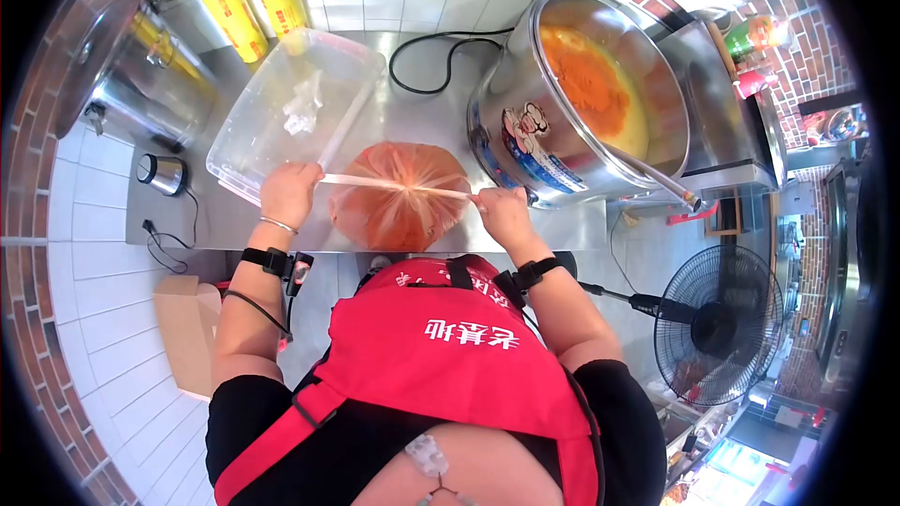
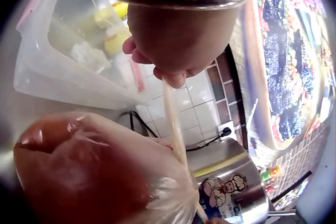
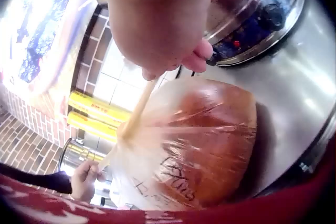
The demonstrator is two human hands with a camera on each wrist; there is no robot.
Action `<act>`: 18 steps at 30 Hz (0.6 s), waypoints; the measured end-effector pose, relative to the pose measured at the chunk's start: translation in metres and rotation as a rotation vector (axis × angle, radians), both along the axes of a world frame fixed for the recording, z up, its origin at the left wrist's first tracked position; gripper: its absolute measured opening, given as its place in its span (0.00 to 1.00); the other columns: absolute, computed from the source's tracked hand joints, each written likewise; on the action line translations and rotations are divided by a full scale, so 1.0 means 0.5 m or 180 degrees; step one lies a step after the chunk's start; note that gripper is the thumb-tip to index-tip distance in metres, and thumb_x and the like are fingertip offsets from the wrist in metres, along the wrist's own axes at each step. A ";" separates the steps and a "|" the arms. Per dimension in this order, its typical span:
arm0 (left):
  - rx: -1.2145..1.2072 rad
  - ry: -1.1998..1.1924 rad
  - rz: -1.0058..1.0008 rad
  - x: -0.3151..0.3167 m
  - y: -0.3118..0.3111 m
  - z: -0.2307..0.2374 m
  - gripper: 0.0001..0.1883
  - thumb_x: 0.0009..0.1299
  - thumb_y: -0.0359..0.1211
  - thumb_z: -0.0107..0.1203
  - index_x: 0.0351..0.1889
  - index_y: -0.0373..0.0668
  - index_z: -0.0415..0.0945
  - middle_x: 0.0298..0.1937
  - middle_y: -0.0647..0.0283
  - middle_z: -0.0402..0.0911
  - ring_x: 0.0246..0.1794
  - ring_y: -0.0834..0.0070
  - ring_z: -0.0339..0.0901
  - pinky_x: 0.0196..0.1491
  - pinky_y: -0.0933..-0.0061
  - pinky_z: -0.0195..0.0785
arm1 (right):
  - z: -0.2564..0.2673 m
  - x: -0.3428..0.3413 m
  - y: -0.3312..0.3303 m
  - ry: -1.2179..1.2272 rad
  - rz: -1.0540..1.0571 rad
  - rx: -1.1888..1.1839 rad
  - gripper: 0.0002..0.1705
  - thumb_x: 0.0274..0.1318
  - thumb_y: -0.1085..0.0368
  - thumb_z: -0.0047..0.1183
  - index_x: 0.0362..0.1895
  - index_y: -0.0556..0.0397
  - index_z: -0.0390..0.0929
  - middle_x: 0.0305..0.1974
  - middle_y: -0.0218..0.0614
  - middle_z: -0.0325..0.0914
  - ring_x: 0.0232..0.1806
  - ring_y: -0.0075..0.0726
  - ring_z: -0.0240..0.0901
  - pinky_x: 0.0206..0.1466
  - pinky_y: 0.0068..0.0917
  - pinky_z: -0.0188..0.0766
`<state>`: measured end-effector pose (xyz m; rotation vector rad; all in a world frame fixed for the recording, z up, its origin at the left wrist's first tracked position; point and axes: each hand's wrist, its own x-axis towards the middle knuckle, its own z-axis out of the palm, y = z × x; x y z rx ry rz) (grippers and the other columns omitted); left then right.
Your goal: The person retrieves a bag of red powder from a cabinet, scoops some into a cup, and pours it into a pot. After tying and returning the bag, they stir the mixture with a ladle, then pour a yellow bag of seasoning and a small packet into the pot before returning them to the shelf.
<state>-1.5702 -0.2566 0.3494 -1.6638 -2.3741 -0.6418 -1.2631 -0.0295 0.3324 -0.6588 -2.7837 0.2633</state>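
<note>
A clear plastic bag [image 1: 394,217] full of something orange-red sits near the front edge of the steel table [image 1: 412,117]. Its top is gathered in the middle, with two twisted ends pulled out taut to either side. My left hand [image 1: 289,195] grips the left end, fingers curled round it. The other end is pinched in my right hand [image 1: 504,215]. Black handwriting marks the bag's side [image 3: 181,176] in the right wrist view. Behind my left hand stands a translucent plastic bin [image 1: 352,117] with a crumpled white piece [image 1: 302,105] inside.
To the right is a large steel pot [image 1: 511,98] with orange-yellow contents and a ladle handle [image 1: 652,173] over its rim. A black cord [image 1: 427,91] loops across the table. Yellow boxes [image 1: 225,5] and a steel container [image 1: 141,75] stand left. A fan [image 1: 717,326] is at my right.
</note>
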 end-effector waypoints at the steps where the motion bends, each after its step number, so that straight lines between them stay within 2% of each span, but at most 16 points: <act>1: -0.0088 -0.0015 0.0073 -0.004 -0.005 -0.005 0.05 0.61 0.36 0.54 0.27 0.48 0.73 0.24 0.62 0.75 0.29 0.59 0.73 0.32 0.59 0.66 | -0.007 0.006 -0.001 -0.0016 -0.0067 -0.0066 0.14 0.58 0.56 0.50 0.23 0.47 0.73 0.22 0.34 0.75 0.30 0.42 0.73 0.37 0.40 0.54; 4: -0.0235 -0.0037 0.0112 -0.016 -0.013 -0.018 0.05 0.62 0.36 0.54 0.28 0.47 0.73 0.24 0.61 0.74 0.29 0.60 0.74 0.31 0.59 0.66 | -0.037 0.025 0.002 -0.0313 -0.0276 -0.0152 0.09 0.55 0.57 0.52 0.25 0.44 0.76 0.25 0.31 0.79 0.30 0.39 0.75 0.40 0.41 0.54; 8: -0.0349 -0.0056 0.0107 -0.022 -0.020 -0.033 0.05 0.63 0.35 0.53 0.29 0.46 0.73 0.25 0.61 0.74 0.29 0.60 0.74 0.31 0.59 0.66 | -0.046 0.034 -0.003 -0.0409 -0.0390 -0.0251 0.11 0.57 0.56 0.51 0.25 0.45 0.76 0.24 0.32 0.78 0.29 0.39 0.75 0.40 0.41 0.52; 11: -0.0266 -0.0041 0.0195 -0.023 -0.024 -0.043 0.06 0.65 0.35 0.52 0.27 0.45 0.73 0.28 0.59 0.75 0.31 0.58 0.74 0.33 0.59 0.67 | -0.028 0.023 -0.003 -0.0426 -0.0497 -0.0349 0.13 0.58 0.55 0.50 0.25 0.46 0.75 0.25 0.34 0.78 0.30 0.41 0.75 0.39 0.41 0.55; 12: -0.0260 -0.0037 0.0174 -0.021 -0.023 -0.045 0.06 0.65 0.35 0.52 0.27 0.45 0.73 0.28 0.59 0.75 0.31 0.58 0.74 0.33 0.59 0.67 | -0.024 0.014 0.002 -0.0210 -0.0449 -0.0533 0.14 0.59 0.56 0.49 0.24 0.48 0.75 0.24 0.36 0.77 0.29 0.44 0.74 0.39 0.43 0.57; 13: -0.0179 -0.0180 0.0278 -0.018 -0.026 -0.047 0.05 0.65 0.35 0.53 0.33 0.45 0.74 0.28 0.59 0.77 0.33 0.59 0.75 0.35 0.59 0.68 | -0.024 0.006 0.007 0.0001 -0.0399 -0.0727 0.15 0.60 0.57 0.48 0.23 0.50 0.74 0.24 0.38 0.77 0.29 0.47 0.73 0.40 0.46 0.59; 14: -0.0100 -0.0324 0.0392 -0.013 -0.032 -0.050 0.06 0.65 0.34 0.53 0.38 0.45 0.75 0.28 0.59 0.78 0.34 0.59 0.77 0.37 0.59 0.69 | -0.019 0.000 0.026 -0.0304 -0.0379 -0.1553 0.14 0.54 0.53 0.55 0.35 0.51 0.77 0.36 0.44 0.78 0.40 0.51 0.74 0.49 0.44 0.65; 15: -0.0105 -0.0324 0.0388 -0.003 -0.036 -0.061 0.06 0.65 0.34 0.53 0.38 0.45 0.75 0.28 0.59 0.78 0.34 0.59 0.77 0.37 0.59 0.69 | -0.017 -0.002 0.025 -0.0303 -0.0383 -0.1558 0.14 0.54 0.53 0.55 0.35 0.51 0.77 0.36 0.44 0.78 0.40 0.51 0.74 0.49 0.44 0.65; 16: 0.0294 -0.1485 0.0433 0.015 -0.036 -0.082 0.17 0.62 0.35 0.58 0.49 0.45 0.70 0.36 0.56 0.79 0.40 0.59 0.77 0.41 0.61 0.70 | -0.013 -0.006 0.025 0.0120 -0.0177 -0.1905 0.25 0.48 0.51 0.61 0.47 0.50 0.73 0.45 0.46 0.75 0.49 0.53 0.70 0.55 0.43 0.62; 17: 0.0710 -0.2638 0.0463 0.033 -0.034 -0.097 0.30 0.59 0.35 0.62 0.59 0.45 0.66 0.43 0.54 0.79 0.46 0.59 0.77 0.46 0.63 0.71 | -0.006 -0.013 0.029 0.0553 0.0039 -0.2233 0.40 0.41 0.49 0.66 0.58 0.50 0.68 0.54 0.49 0.71 0.58 0.54 0.66 0.62 0.41 0.59; 18: 0.0731 -0.2624 0.0452 0.063 -0.028 -0.101 0.30 0.59 0.35 0.62 0.59 0.45 0.66 0.43 0.54 0.79 0.46 0.59 0.77 0.46 0.63 0.71 | -0.041 -0.010 0.052 0.0018 0.0074 -0.2319 0.68 0.26 0.47 0.74 0.72 0.46 0.45 0.67 0.52 0.53 0.70 0.55 0.47 0.69 0.42 0.50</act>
